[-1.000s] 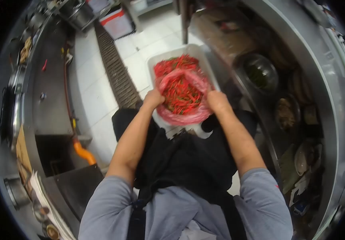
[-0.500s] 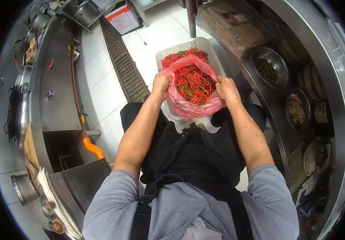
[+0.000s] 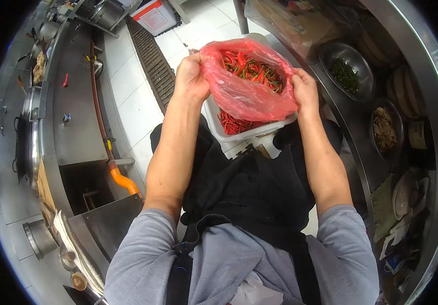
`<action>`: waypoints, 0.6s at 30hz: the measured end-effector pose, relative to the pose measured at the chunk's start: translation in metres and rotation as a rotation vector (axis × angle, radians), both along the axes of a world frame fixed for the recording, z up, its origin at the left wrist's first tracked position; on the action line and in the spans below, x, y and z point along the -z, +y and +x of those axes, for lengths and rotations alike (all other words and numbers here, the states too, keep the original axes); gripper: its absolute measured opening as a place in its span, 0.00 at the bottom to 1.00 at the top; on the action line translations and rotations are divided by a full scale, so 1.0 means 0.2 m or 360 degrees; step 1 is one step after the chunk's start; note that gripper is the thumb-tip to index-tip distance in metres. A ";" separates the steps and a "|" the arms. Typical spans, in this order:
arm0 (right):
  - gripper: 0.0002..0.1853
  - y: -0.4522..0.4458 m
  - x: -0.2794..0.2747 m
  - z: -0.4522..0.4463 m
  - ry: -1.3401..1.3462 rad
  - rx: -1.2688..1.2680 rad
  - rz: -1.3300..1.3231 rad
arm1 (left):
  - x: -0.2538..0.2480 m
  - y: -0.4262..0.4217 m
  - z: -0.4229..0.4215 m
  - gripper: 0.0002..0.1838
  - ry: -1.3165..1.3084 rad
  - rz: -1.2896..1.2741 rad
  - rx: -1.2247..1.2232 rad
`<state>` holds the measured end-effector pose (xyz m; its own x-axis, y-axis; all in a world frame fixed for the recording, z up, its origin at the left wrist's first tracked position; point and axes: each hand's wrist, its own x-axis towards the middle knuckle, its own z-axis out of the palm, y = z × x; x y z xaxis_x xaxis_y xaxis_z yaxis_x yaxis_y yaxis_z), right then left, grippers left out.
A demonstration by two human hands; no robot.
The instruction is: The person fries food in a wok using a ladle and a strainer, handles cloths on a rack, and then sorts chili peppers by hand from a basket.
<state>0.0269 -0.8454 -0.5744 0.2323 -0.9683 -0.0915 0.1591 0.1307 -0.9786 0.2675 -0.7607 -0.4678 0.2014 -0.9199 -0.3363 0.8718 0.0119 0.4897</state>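
Observation:
Between my two hands hangs a red translucent plastic bag (image 3: pixel 247 101), its mouth spread and red chillies (image 3: pixel 254 68) with green stems inside. My left hand (image 3: pixel 192 76) is closed on the bag's left rim. On the opposite rim, the fingers of my right hand (image 3: pixel 305 90) are wrapped round the plastic. The bag is held above a white plastic basket (image 3: pixel 224 136) on the floor between my knees. Loose red chillies (image 3: pixel 236 123) show in the basket's near end, below the bag. The bag hides most of the basket.
To the right, a metal shelf holds a bowl of chopped greens (image 3: pixel 344 73) and a bowl of pale brown pieces (image 3: pixel 383 127). A floor drain grate (image 3: pixel 150 63) runs at left, beside a steel cooking counter (image 3: pixel 79 112). A white-and-red container (image 3: pixel 155 19) stands beyond.
Both hands have lifted the bag, and its near side now hangs clear of the basket's near end. Chillies there have come into view. The bag's mouth has tilted away from me.

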 end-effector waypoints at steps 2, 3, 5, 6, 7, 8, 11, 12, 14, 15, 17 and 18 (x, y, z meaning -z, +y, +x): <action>0.10 -0.01 0.04 0.00 0.0107 -0.0017 -0.0025 | 0.21 -0.04 0.10 0.08 -0.0223 0.0140 -0.0042; 0.11 -0.02 0.04 0.00 0.0485 -0.0006 -0.0241 | 0.32 -0.05 0.13 0.09 -0.0442 0.0273 -0.0090; 0.11 -0.01 0.02 0.01 0.0864 0.0009 -0.0472 | 0.66 -0.05 0.23 0.12 -0.0706 0.0503 -0.0159; 0.13 0.03 -0.01 0.02 0.1077 -0.0017 -0.0491 | 0.62 0.01 0.16 0.12 -0.0851 0.0640 -0.0155; 0.14 0.06 -0.03 0.03 0.1289 -0.0042 -0.0506 | 0.65 0.07 0.13 0.12 -0.0860 0.0694 -0.0126; 0.15 0.07 -0.03 0.04 0.1360 -0.0081 -0.0503 | 0.68 0.13 0.12 0.12 -0.1042 0.0693 -0.0025; 0.16 0.09 -0.01 0.05 0.1431 -0.0161 -0.0561 | 0.76 0.29 0.08 0.13 -0.1480 0.0902 -0.0008; 0.16 0.09 0.00 0.05 0.1417 -0.0194 -0.0630 | 0.70 0.34 0.03 0.15 -0.1679 0.1029 0.0019; 0.18 0.11 0.02 0.06 0.1406 -0.0155 -0.0682 | 0.76 0.40 0.01 0.27 -0.2037 0.1243 0.0108; 0.20 0.13 0.03 0.05 0.1396 -0.0109 -0.0720 | 0.74 0.43 -0.04 0.31 -0.2050 0.1291 0.0170; 0.24 0.21 0.10 0.06 0.1466 0.0037 -0.0812 | 0.75 0.47 -0.08 0.36 -0.2127 0.1272 0.0306; 0.29 0.27 0.13 0.06 0.1519 0.0192 -0.0901 | 0.73 0.48 -0.11 0.36 -0.2254 0.1278 0.0424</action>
<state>0.0394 -0.7921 -0.5998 0.2039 -0.9384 0.2791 -0.7079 -0.3383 -0.6200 0.2448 -0.6653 -0.6128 0.6187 -0.6693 -0.4115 -0.3098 -0.6892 0.6550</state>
